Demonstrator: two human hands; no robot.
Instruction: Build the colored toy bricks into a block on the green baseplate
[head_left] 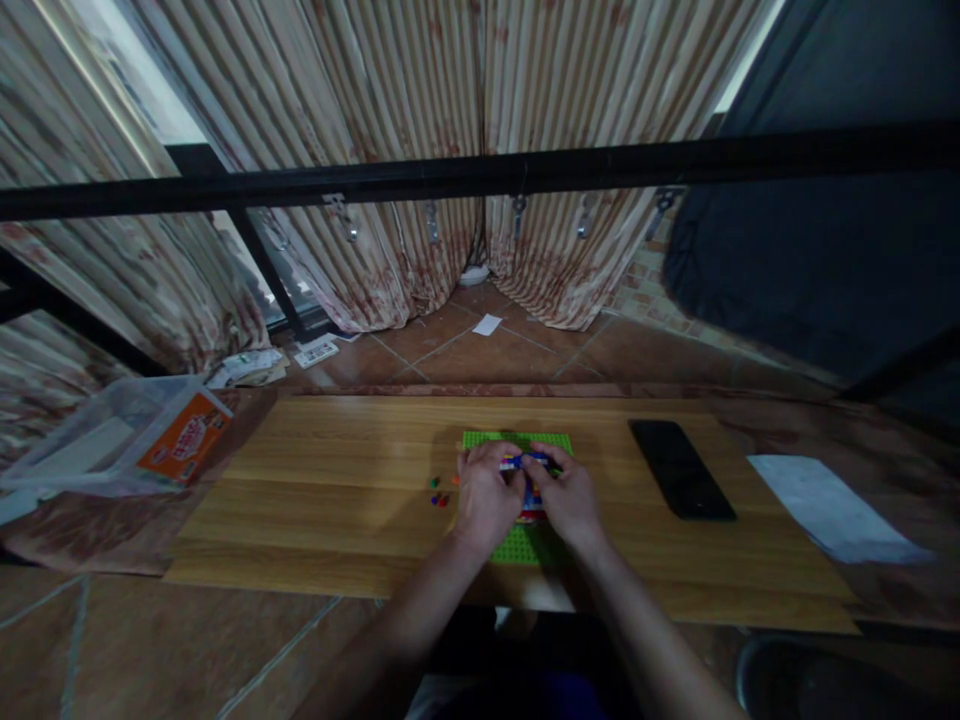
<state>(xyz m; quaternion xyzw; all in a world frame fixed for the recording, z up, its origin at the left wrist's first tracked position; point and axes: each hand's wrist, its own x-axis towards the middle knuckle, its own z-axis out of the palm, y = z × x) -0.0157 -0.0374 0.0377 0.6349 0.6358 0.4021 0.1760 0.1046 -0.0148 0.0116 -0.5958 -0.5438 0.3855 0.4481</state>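
Note:
A green studded baseplate (525,547) lies near the front of the wooden table. On it stands a small build of coloured toy bricks (532,500), with blue and red showing between the hands. My left hand (487,497) is closed, its fingertips pressed to the left end of the blue upper bricks. My right hand (571,497) grips the same bricks from the right, thumb in front. The fingers cover much of the build, so single pieces are hard to make out. Several loose bricks (439,499), tiny and of mixed colours, lie left of the baseplate.
A black phone (682,470) lies on the table (330,480) to the right. White paper (832,505) sits beyond the right edge. At the left stands a clear plastic bin (120,430) with an orange label. A dark metal rail (450,178) crosses before the curtains.

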